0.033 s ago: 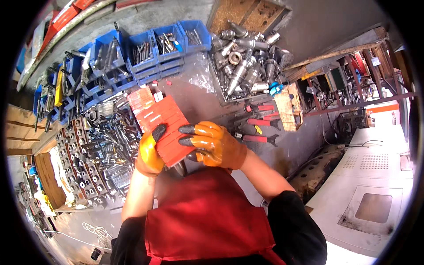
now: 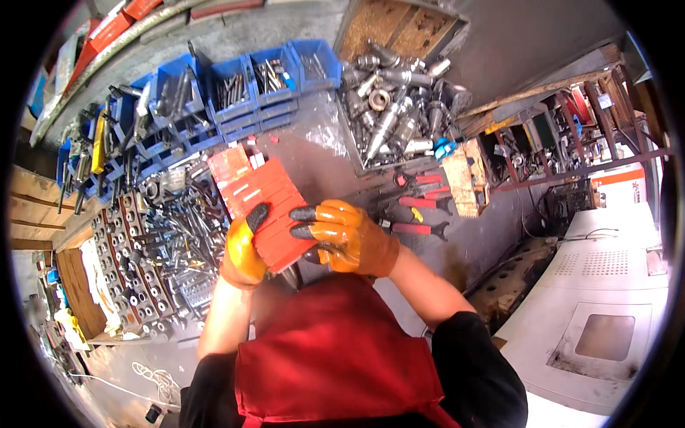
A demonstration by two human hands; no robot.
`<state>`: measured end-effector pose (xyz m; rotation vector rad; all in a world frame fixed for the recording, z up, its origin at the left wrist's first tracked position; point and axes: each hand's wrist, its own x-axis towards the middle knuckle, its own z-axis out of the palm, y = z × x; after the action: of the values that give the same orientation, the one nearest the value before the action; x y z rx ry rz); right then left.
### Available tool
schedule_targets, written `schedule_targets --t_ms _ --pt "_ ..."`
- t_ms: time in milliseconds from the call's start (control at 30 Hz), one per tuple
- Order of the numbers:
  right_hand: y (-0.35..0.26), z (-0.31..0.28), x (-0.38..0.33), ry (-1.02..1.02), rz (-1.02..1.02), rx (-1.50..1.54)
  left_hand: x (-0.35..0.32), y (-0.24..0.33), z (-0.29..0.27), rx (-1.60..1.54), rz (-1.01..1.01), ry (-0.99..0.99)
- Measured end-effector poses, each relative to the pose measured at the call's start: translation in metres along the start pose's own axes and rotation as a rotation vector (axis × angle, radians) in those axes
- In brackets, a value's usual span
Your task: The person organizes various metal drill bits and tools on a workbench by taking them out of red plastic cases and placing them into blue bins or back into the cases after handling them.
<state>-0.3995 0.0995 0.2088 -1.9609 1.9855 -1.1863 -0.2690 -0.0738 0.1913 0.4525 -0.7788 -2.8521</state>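
Note:
Both my hands wear orange gloves with black fingertips. Between them is a block of slim red plastic boxes [image 2: 275, 203], packed side by side and tilted over the bench. My left hand [image 2: 245, 251] grips its lower left side, thumb on the top face. At the right edge, my right hand [image 2: 342, 232] is curled, with its fingertips against the boxes; part of its grip is hidden. Just beyond lie more red boxes [image 2: 230, 165], lighter and partly see-through. A dark pointed metal part [image 2: 292, 277] shows below the block, mostly hidden.
Blue bins [image 2: 232, 85] of drill bits and cutters line the back. Loose metal tools [image 2: 189, 246] crowd the left, beside a rack of round holders [image 2: 132, 264]. A tray of tool holders [image 2: 403, 107] stands back right, near red-handled wrenches [image 2: 421, 228]. A white machine [image 2: 592, 285] is at right.

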Motion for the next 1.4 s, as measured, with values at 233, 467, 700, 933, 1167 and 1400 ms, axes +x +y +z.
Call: schedule_targets --t_ms 233,467,700,933,1167,1400 --pt "-0.036 0.000 0.004 0.063 0.166 0.137 -0.038 -0.015 0.018 0.385 0.420 -0.059" --pt "-0.067 -0.002 0.014 0.154 0.105 0.038 -0.072 -0.003 0.033 1.146 0.878 0.007" --pt "-0.061 0.021 -0.010 0.259 0.275 0.218 -0.075 -0.011 0.034 1.064 0.820 0.087" --pt "-0.060 0.012 0.007 0.096 0.123 -0.060 -0.041 -0.035 0.007 -0.183 0.365 -0.051" --pt "0.113 0.088 -0.013 0.376 0.957 0.810 0.091 -0.107 -0.064 0.138 0.377 0.164" --pt "0.189 0.066 0.002 -0.434 0.772 -0.557 0.075 -0.115 -0.078 0.828 0.352 0.256"
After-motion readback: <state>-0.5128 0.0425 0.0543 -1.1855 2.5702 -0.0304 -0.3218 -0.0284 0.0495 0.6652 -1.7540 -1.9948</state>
